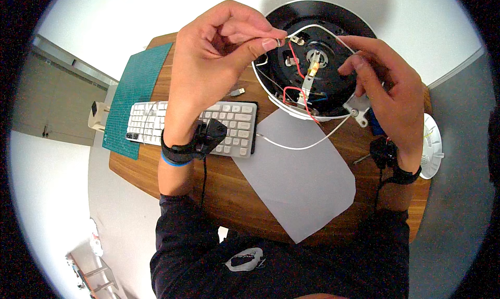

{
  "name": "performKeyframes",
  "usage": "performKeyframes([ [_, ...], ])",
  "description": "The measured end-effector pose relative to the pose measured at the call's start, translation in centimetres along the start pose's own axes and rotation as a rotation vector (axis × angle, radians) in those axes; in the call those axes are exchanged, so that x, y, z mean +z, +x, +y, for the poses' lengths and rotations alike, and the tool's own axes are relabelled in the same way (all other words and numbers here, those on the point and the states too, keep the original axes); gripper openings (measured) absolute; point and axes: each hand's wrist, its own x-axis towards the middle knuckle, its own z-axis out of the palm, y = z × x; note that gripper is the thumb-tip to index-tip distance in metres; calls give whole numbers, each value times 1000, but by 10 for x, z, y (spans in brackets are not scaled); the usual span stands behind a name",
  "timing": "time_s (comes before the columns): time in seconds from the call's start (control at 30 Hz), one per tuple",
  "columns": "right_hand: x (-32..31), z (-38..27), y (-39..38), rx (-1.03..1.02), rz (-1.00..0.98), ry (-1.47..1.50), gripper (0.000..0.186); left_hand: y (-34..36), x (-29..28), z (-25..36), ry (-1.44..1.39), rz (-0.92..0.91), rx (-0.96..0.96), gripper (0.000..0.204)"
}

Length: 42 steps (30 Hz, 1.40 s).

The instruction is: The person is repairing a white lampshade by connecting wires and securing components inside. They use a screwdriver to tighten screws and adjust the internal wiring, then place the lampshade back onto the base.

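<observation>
My left hand [219, 54] is closed in a pinch on a small metal terminal [282, 42], from which a white wire [314, 26] arches toward my right hand. My right hand [388, 80] is raised with its fingers curved and apart, beside that wire; whether it touches the wire I cannot tell. Below both hands lies a round appliance base [338, 85], black inside with a white rim. Red wires [295, 60] and a metal strip [308, 85] cross its middle. A grey bracket with a white cord [355, 113] sits at its lower right edge.
A white keyboard [239, 127] and a green cutting mat [135, 91] are at the left of the wooden table [219, 184]. A USB plug [238, 92] lies behind the keyboard. Grey paper [307, 179] lies in front. A white round cover [431, 148] is at the right edge.
</observation>
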Motion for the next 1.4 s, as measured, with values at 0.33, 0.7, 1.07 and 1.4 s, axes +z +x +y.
performKeyframes([
  [0.33, 2, 11, 11, -210, 76, -169, 24, -2, 2, -1, -46, -34, -40, 24],
  [0.7, -7, 22, 29, -264, 88, -275, 21, 1, 7, -14, -110, -26, -12, 29],
  [1.07, -15, 43, 53, -242, -231, -550, 31, 0, 11, -31, -1, -12, -119, 24],
  [1.4, -12, 19, 45, -387, -257, -493, 38, 0, 12, -42, 31, -41, -125, 17],
])
